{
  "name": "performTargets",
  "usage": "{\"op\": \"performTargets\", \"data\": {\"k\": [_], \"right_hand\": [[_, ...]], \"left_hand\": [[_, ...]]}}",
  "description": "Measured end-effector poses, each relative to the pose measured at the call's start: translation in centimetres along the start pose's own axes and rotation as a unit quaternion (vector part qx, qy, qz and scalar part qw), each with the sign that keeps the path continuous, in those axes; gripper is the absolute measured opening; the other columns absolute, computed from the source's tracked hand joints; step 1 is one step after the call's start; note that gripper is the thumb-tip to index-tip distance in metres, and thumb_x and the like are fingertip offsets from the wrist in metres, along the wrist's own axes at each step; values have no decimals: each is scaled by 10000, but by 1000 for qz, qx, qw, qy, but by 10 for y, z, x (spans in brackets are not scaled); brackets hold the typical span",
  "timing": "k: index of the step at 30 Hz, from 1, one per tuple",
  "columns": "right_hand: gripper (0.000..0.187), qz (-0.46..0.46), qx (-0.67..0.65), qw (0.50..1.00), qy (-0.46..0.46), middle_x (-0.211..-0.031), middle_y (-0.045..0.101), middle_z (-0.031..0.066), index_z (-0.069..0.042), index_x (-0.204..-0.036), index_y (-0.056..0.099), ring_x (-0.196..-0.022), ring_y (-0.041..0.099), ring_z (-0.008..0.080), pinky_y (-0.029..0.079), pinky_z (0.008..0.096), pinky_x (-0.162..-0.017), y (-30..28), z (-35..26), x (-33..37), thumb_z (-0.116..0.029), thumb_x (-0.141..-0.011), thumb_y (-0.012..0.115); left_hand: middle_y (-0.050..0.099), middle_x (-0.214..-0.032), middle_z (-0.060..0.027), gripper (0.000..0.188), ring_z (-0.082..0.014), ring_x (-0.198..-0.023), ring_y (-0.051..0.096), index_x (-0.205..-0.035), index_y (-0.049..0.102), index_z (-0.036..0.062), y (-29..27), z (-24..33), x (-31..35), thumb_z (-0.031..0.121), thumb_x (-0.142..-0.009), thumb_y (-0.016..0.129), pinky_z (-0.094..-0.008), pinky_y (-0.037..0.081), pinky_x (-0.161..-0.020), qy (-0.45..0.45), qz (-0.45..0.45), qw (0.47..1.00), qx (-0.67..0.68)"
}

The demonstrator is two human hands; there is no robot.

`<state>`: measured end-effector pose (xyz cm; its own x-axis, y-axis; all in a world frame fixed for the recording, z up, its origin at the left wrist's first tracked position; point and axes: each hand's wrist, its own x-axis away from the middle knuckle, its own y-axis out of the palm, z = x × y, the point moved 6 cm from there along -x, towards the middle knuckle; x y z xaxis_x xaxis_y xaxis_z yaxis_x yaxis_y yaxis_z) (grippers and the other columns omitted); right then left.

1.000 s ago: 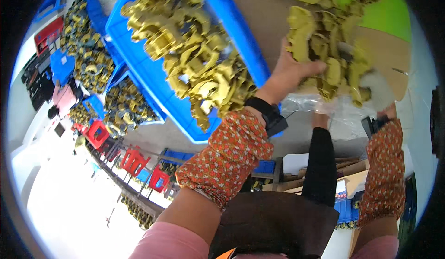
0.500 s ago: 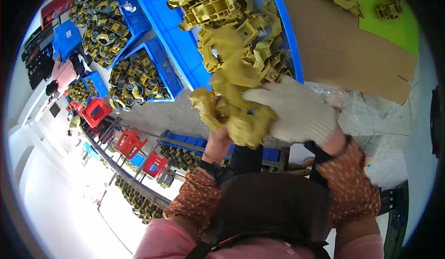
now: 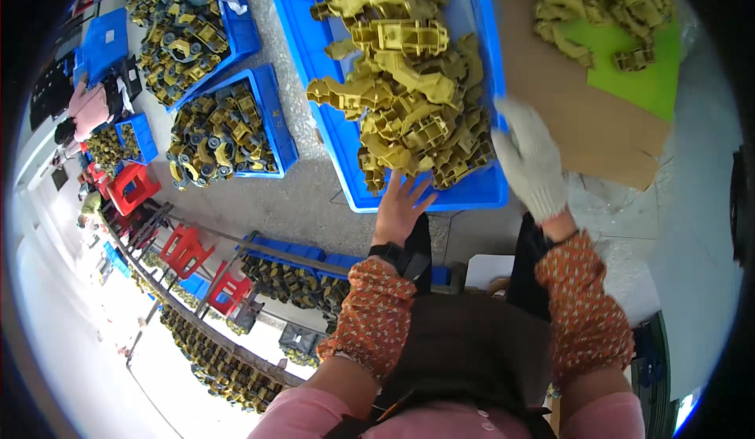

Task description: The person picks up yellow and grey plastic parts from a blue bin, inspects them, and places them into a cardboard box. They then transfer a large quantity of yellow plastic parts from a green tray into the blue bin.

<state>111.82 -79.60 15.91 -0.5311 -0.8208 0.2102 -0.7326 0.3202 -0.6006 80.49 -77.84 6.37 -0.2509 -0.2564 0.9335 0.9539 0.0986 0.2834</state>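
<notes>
1. Hollow, moulded yellow plastic-looking parts [image 3: 409, 97] were heaped in the rectangular blue plastic bin [image 3: 464, 198], just beyond the bare left hand [image 3: 399, 213]; its fingers were spread wide, gripping nothing.
2. The white-knit-gloved right hand [image 3: 532, 160] was loosely extended by the bin's right wall, visibly holding nothing.
3. Probably light, stiff, snaggy stuff; thin edges might've cracked, so chunky middles looked grabbiest.

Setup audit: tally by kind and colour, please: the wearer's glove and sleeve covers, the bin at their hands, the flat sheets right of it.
White knitted glove: 1
Orange floral fabric sleeve covers: 2
Blue rectangular plastic bin: 1
Brown cardboard sheet: 1
Lime-green sheet: 1
Total: 6
</notes>
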Motion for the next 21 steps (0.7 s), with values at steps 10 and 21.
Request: {"op": "performTargets", "data": {"k": [10,21], "right_hand": [[378,-178,91,933,300,-1223,692,243,-19,-1268,656,-1170,644,433,526,492,-981,-175,67,333,-208,-941,640],[416,-145,72,862,480,-1223,735,221,-81,-1234,731,-1143,699,403,554,466,-994,-344,88,521,-309,-896,648]], "left_hand": [[647,-1313,-55,573,-198,-1195,618,-1559,489,204,-74,85,164,375,-1033,637,-372,508,-913,18,118,878,-463],[615,-812,9,390,-97,-659,552,-1328,654,76,-112,206,373,257,-983,641,-297,451,-565,140,202,802,-545]]}}
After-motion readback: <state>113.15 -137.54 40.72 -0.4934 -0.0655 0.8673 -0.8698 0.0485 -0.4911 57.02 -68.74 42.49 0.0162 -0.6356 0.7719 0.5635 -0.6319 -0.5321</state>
